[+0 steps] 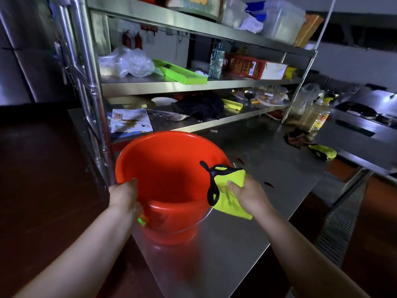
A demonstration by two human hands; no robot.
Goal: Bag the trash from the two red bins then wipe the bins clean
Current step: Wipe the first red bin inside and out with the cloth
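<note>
A: Fig. — counter [247,222] w/ red bin [163,173] upright near its left edge, looks empty inside; which hand does what?

B: Left hand [124,196] grips the near-left rim, fingers curled over it; right hand [247,194] pinches yellow cloth [229,190] on the right rim. Best, I'd judge: brace bin firmly; wipe rim, then wall down to base.

Red bin [169,179]: base front blurred. Left hand [124,196] fingers hidden behind bin's rim; small green item [141,221] below it, unidentifiable. Yellow cloth [231,190] covers bin's right rim and, probably, right hand [245,194] fingertips. Top shelf [193,20] contents cropped above bin.
</note>
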